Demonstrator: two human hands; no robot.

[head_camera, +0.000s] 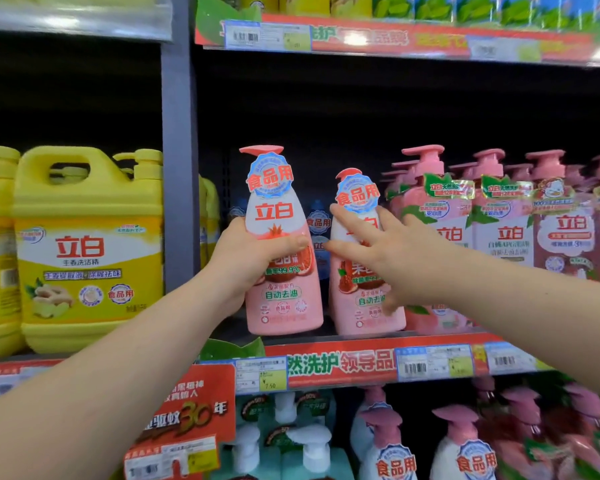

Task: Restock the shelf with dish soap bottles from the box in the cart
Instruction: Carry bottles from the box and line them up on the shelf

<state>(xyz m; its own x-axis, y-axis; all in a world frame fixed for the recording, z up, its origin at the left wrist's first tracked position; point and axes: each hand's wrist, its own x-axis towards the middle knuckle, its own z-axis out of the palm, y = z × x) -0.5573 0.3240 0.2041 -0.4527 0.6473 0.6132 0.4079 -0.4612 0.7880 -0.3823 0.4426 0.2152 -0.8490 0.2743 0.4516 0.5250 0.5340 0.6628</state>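
Note:
My left hand grips a pink and white dish soap bottle round its middle, its base at the front of the middle shelf. A second bottle of the same kind stands on the shelf just to its right. My right hand lies against the front of this second bottle with straight, spread fingers. More bottles with blue round stickers show dimly behind the two. The cart and the box are out of view.
Pink pump bottles fill the shelf to the right. Yellow detergent jugs stand in the left bay beyond a grey upright post. The lower shelf holds teal pump bottles and more pink bottles. The upper shelf edge hangs overhead.

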